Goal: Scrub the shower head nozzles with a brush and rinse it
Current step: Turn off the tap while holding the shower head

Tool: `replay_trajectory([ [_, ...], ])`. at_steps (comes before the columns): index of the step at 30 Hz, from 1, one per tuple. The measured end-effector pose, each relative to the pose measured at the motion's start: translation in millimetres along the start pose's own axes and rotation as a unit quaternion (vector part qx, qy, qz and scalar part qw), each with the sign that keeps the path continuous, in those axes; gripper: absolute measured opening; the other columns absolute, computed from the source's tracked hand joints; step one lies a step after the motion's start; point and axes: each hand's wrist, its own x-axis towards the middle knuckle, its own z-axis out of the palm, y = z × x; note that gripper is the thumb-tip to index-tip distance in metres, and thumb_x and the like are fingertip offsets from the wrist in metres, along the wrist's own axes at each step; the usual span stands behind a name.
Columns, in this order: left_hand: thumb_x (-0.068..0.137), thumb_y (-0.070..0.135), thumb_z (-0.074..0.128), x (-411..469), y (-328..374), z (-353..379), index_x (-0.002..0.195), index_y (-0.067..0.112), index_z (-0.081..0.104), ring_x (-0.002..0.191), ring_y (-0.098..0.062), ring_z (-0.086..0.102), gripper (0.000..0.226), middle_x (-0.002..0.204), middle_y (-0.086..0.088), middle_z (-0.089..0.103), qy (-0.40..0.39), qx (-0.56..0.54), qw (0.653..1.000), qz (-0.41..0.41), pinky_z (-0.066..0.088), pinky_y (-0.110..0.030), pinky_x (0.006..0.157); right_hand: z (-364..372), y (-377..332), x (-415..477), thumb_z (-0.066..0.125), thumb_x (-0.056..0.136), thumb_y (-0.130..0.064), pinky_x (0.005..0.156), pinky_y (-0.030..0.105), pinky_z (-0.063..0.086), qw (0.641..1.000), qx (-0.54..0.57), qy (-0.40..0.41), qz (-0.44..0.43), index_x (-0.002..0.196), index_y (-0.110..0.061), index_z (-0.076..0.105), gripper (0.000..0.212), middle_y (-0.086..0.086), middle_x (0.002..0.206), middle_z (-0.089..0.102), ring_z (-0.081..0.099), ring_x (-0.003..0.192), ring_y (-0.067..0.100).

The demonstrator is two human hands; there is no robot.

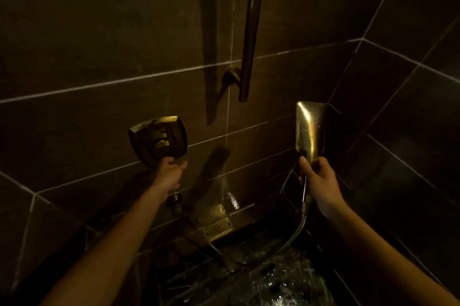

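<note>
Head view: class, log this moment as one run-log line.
left hand: on square brass wall control | right hand: grip on brass handheld shower head | water: falling | brush: unseen

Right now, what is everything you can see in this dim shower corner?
Shower head: one, brass, wet, held upright at right.
Hose: one, metal, hanging from the shower head's handle.
Control plate: one, brass, on the wall at left.
Rail: one, dark brass, vertical on the wall.
Spout: one, brass, low at centre.
Water stream: one, thin, falling at centre.
Wall tiles: many, dark brown.
Left hand: at the control plate's lower edge.
Right hand: gripping the shower head's handle.
</note>
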Motion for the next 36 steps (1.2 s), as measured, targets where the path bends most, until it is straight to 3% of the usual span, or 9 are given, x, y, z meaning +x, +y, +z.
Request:
replay_trajectory([
  [3, 0.101, 0.026, 0.057, 22, -3, -5, 0.150, 0.013, 0.032, 0.130, -0.033, 0.051, 0.057, 0.145, -0.014, 0.049, 0.056, -0.003, 0.998, 0.006, 0.046, -0.043, 0.091, -4, 21, 15, 0.057, 0.102, -0.033, 0.060, 0.028, 0.052, 1.000, 0.007, 0.009, 0.017, 0.109, -0.011, 0.055, 0.023, 0.008, 0.090, 0.060, 0.062, 0.073, 0.016],
  [7, 0.100, 0.031, 0.057, 45, -10, -15, 0.148, 0.013, 0.032, 0.132, -0.034, 0.048, 0.057, 0.150, -0.014, 0.042, 0.092, 0.027, 0.995, -0.003, 0.050, -0.047, 0.091, -7, 46, 34, 0.054, 0.103, -0.034, 0.067, 0.033, 0.051, 0.999, 0.020, 0.004, 0.049, 0.114, -0.012, 0.055, 0.024, 0.006, 0.089, 0.060, 0.060, 0.075, 0.017],
  [11, 0.102, 0.037, 0.051, 60, -16, -16, 0.152, 0.024, 0.025, 0.135, -0.035, 0.047, 0.058, 0.157, -0.011, 0.036, 0.082, 0.001, 0.996, -0.028, 0.054, -0.050, 0.092, -5, 70, 49, 0.056, 0.102, -0.034, 0.070, 0.035, 0.050, 0.998, 0.017, 0.024, 0.057, 0.103, -0.018, 0.055, 0.016, 0.007, 0.088, 0.059, 0.059, 0.075, 0.018],
  [18, 0.106, 0.039, 0.039, 79, -26, -19, 0.155, 0.022, 0.029, 0.132, -0.032, 0.053, 0.052, 0.156, -0.010, 0.040, 0.064, -0.007, 0.997, -0.047, 0.048, -0.050, 0.101, -1, 95, 68, 0.059, 0.100, -0.036, 0.075, 0.039, 0.050, 0.996, 0.027, 0.057, 0.068, 0.102, -0.025, 0.055, 0.012, 0.003, 0.096, 0.060, 0.061, 0.082, 0.018],
  [23, 0.107, 0.037, 0.039, 83, -31, -22, 0.153, 0.018, 0.034, 0.131, -0.031, 0.053, 0.050, 0.154, -0.010, 0.043, 0.070, 0.034, 0.997, -0.025, 0.043, -0.050, 0.106, -5, 99, 72, 0.059, 0.100, -0.034, 0.078, 0.040, 0.050, 0.994, 0.033, 0.067, 0.078, 0.106, -0.022, 0.055, 0.014, 0.002, 0.095, 0.060, 0.061, 0.083, 0.018],
  [28, 0.106, 0.035, 0.042, 87, -32, -25, 0.147, 0.015, 0.042, 0.129, -0.030, 0.053, 0.046, 0.146, -0.012, 0.050, 0.069, 0.043, 0.997, -0.006, 0.044, -0.047, 0.102, -13, 97, 74, 0.057, 0.102, -0.029, 0.070, 0.033, 0.049, 0.995, 0.029, 0.059, 0.068, 0.100, -0.022, 0.053, 0.009, 0.002, 0.088, 0.058, 0.058, 0.077, 0.016],
  [31, 0.105, 0.033, 0.044, 90, -36, -28, 0.145, 0.013, 0.045, 0.126, -0.030, 0.055, 0.045, 0.142, -0.011, 0.053, 0.076, 0.034, 0.996, 0.000, 0.047, -0.044, 0.097, -17, 99, 79, 0.057, 0.102, -0.028, 0.069, 0.031, 0.048, 0.996, 0.021, 0.059, 0.067, 0.106, -0.017, 0.052, 0.012, 0.001, 0.089, 0.058, 0.059, 0.078, 0.016],
  [36, 0.106, 0.030, 0.045, 89, -38, -27, 0.145, 0.009, 0.043, 0.124, -0.035, 0.057, 0.045, 0.140, -0.016, 0.053, 0.083, 0.033, 0.996, 0.011, 0.048, -0.046, 0.102, -19, 113, 87, 0.058, 0.102, -0.029, 0.069, 0.031, 0.047, 0.995, 0.000, 0.066, 0.072, 0.112, -0.015, 0.053, 0.018, 0.001, 0.093, 0.059, 0.059, 0.082, 0.017],
])
